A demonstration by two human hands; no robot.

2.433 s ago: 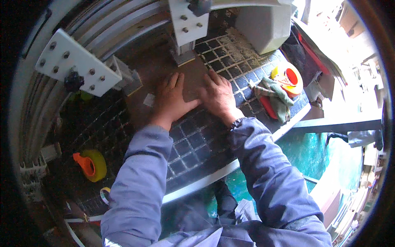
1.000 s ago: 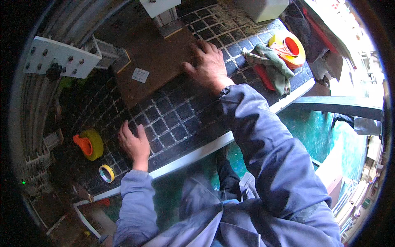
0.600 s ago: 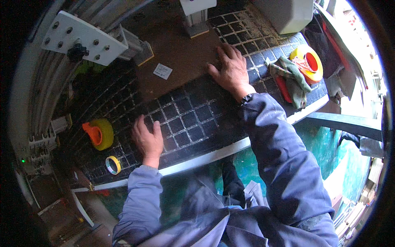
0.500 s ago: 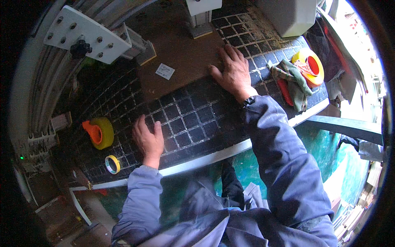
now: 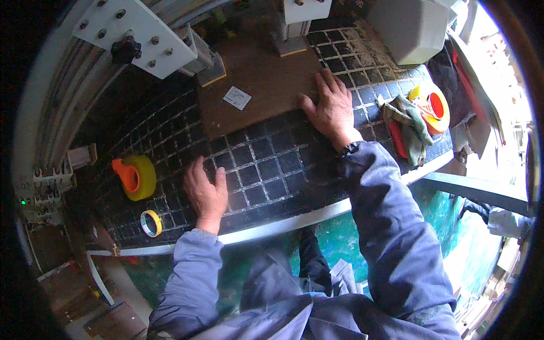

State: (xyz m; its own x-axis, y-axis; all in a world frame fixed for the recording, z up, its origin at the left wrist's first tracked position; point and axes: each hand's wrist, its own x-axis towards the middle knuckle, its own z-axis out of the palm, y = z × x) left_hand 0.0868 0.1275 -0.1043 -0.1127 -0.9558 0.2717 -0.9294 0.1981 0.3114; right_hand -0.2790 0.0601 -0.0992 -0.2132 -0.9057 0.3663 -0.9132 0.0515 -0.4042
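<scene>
A flat brown board (image 5: 258, 105) with a white label (image 5: 237, 98) on it lies on the black gridded table (image 5: 266, 167), its far part beneath the white machine heads. My right hand (image 5: 331, 110) rests at the board's right edge, fingers stretched forward and thumb out to the left. Whether its fingertips press on the board or on the table beside it, I cannot tell. Lower left, my left hand (image 5: 205, 190) lies on the grid, just short of the board's near left corner. Its thumb stands apart from the fingers, and it holds nothing.
Yellow tape on an orange dispenser (image 5: 140, 177) and a small yellow tape roll (image 5: 151, 224) sit left. At right are a second orange-and-yellow tape dispenser (image 5: 432, 107) and a greenish cloth (image 5: 416, 122). A white plate with a black knob (image 5: 126, 50) overhangs the far left; sawdust (image 5: 371, 48) lies beyond.
The whole view has turned slightly, shifting the board and machine heads in the picture. Both hands keep nearly the same places and poses.
</scene>
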